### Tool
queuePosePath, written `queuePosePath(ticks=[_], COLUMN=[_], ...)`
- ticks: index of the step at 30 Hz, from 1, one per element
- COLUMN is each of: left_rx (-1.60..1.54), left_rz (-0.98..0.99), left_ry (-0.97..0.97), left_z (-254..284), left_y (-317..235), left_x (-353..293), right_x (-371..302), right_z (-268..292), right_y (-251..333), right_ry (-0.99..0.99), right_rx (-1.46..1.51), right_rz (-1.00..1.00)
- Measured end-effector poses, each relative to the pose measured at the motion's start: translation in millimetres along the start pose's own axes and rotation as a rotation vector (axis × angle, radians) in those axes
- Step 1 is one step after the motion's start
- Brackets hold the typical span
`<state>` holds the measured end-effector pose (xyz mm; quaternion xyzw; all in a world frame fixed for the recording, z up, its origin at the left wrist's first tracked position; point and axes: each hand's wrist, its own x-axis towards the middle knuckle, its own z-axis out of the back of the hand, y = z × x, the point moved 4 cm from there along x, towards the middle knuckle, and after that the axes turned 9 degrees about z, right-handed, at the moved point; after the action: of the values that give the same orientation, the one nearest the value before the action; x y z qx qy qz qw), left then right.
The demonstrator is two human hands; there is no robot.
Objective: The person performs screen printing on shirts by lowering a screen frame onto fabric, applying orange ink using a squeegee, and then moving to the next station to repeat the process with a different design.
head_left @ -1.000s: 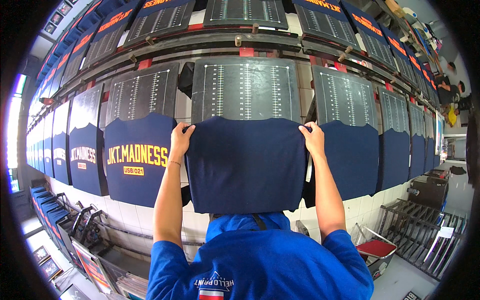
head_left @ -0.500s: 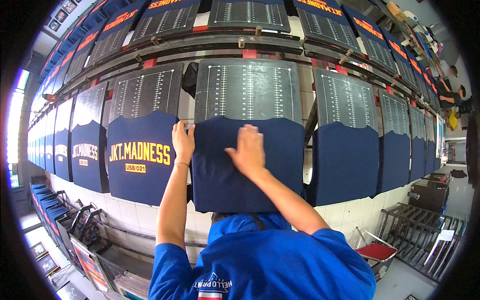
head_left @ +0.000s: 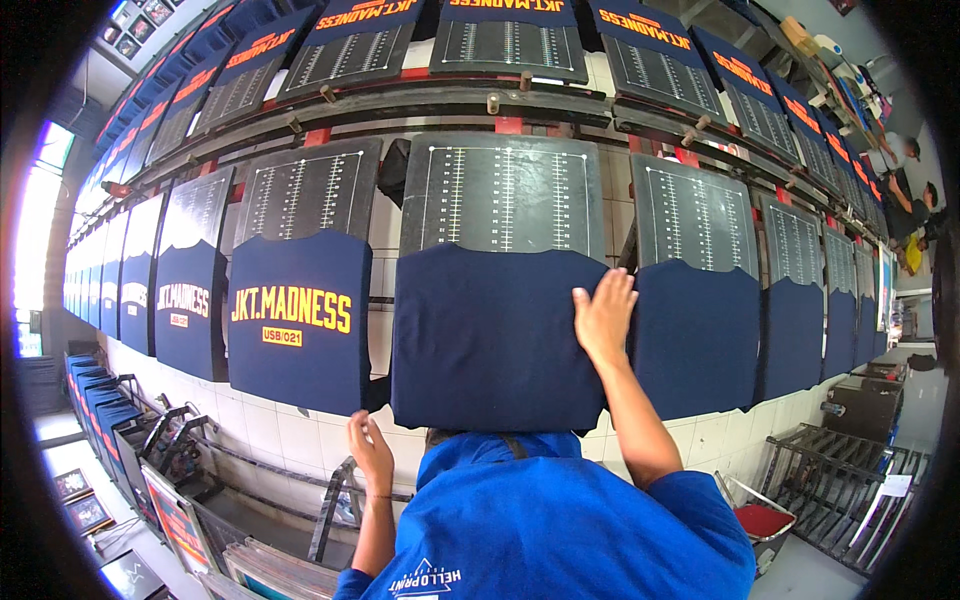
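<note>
Head view shows your right hand (head_left: 603, 318) lying flat, fingers spread, on the upper right part of the plain navy shirt (head_left: 490, 340) pulled over the middle board (head_left: 506, 190). An open palm like that presses cloth against the board beneath rather than gripping it, so this grip is apart and clamped on nothing. Your left hand (head_left: 370, 452) sits at the shirt's lower left corner, near the hem; its fingers curl loosely, and you cannot tell from here whether they pinch the fabric edge or merely touch it. The shirt hangs square on its board, its top edge just below the ruled scale lines, which probably serve as an alignment guide. Just to the left, a printed navy shirt (head_left: 298, 320) with yellow lettering sits on the neighbouring board, and another plain navy shirt (head_left: 697, 335) covers the board to the right.
</note>
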<state>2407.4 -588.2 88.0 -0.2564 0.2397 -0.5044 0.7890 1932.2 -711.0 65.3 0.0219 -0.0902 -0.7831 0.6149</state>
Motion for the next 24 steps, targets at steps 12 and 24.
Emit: queuePosePath(ticks=[12,24], left_rx=[0.060,-0.102], left_rz=[0.030,-0.021], left_ry=[-0.103,-0.105], left_z=[74,247], left_y=[23,234], left_x=[26,322], right_x=[22,-26], right_z=[6,5], right_y=[234,119], right_ry=[0.177,-0.093], right_rx=[0.378,0.214], right_rz=[0.572,-0.276])
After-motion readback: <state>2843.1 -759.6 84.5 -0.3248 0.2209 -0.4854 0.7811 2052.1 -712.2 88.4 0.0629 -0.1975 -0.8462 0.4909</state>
